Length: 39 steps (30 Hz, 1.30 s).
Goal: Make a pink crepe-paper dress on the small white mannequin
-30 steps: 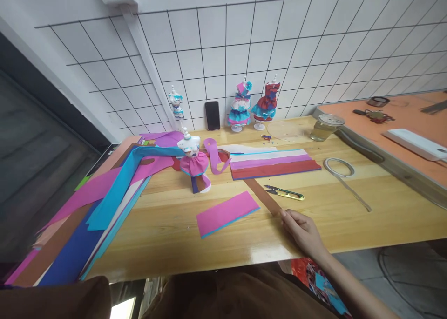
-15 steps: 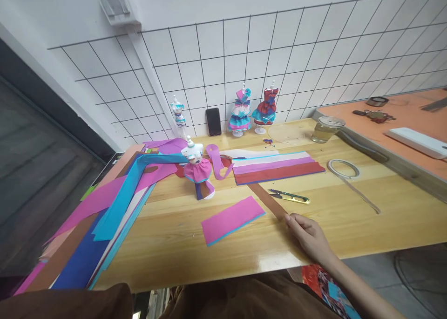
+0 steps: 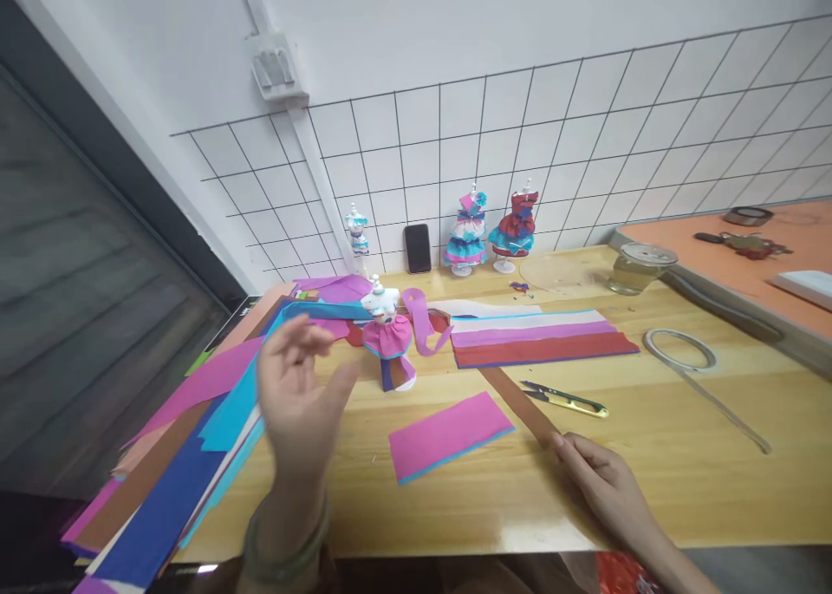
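My right hand (image 3: 601, 481) pinches the near end of a brown crepe paper strip (image 3: 520, 405), whose far end reaches the striped stack of paper. My left hand (image 3: 302, 403) is raised over the table's left side, fingers apart and slightly curled, holding nothing. Just beyond it stands a small dress form (image 3: 382, 303) wearing a pink gathered skirt (image 3: 387, 337). Between the hands lies a flat pink paper rectangle (image 3: 450, 438) with a blue edge. Thread snips (image 3: 565, 399) rest beside the brown strip. White, purple and red paper strips (image 3: 546, 349) lie stacked behind it.
Long coloured paper strips (image 3: 159, 507) cover the table's left side. Along the wall stand a phone (image 3: 417, 248) and dressed mini forms, one blue and pink (image 3: 466, 238), one red (image 3: 516, 225). A tape roll (image 3: 680, 351) and a lidded glass cup (image 3: 640, 273) are at right.
My left hand has come into view, raised and open. My right hand still pinches the brown strip. The camera view has shifted, so the table contents appear lower and farther right.
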Tool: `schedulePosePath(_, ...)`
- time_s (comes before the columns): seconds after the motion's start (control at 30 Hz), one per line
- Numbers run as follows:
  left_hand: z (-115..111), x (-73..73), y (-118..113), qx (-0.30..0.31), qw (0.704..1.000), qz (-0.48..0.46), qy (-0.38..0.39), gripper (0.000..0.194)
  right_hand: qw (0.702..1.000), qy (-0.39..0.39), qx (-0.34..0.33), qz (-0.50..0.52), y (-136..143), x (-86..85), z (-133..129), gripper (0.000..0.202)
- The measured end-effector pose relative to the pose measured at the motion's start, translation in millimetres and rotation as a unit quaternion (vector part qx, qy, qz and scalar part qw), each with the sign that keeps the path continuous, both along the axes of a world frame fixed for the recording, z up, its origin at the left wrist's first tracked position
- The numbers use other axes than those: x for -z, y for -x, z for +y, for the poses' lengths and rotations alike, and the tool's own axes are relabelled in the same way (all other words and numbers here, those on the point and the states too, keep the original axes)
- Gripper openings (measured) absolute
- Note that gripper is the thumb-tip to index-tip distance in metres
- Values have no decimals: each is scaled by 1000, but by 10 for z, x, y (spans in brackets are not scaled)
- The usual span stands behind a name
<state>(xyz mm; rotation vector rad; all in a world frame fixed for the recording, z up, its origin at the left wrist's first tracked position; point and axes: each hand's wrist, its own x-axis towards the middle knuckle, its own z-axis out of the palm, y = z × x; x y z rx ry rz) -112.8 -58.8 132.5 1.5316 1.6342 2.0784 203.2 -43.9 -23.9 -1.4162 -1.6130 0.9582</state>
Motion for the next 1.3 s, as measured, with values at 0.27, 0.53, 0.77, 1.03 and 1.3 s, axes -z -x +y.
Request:
schedulePosePath(0.27,648,218,-13,32,995,-6,96,78,1000,-10,1,-21,-16,17,-5,47)
schedulePosePath(0.53,761,241,26,86,989,-30,117,74,1000,-18,0,-14,-3,21,-3,46)
schedulePosePath(0.77,812,235,125,108,989,-38,91,73,1000,-13,-5,-1,-4,58,-6,43)
schedulePosePath(1.03,879,231,152,107,992,22,63,53,1000,-18,-3,-4,12,69,-10,46)
schedulePosePath(1.3,952,264,164,102,989,63,86,50,998,-49,18,-25,38,9,-37,46)
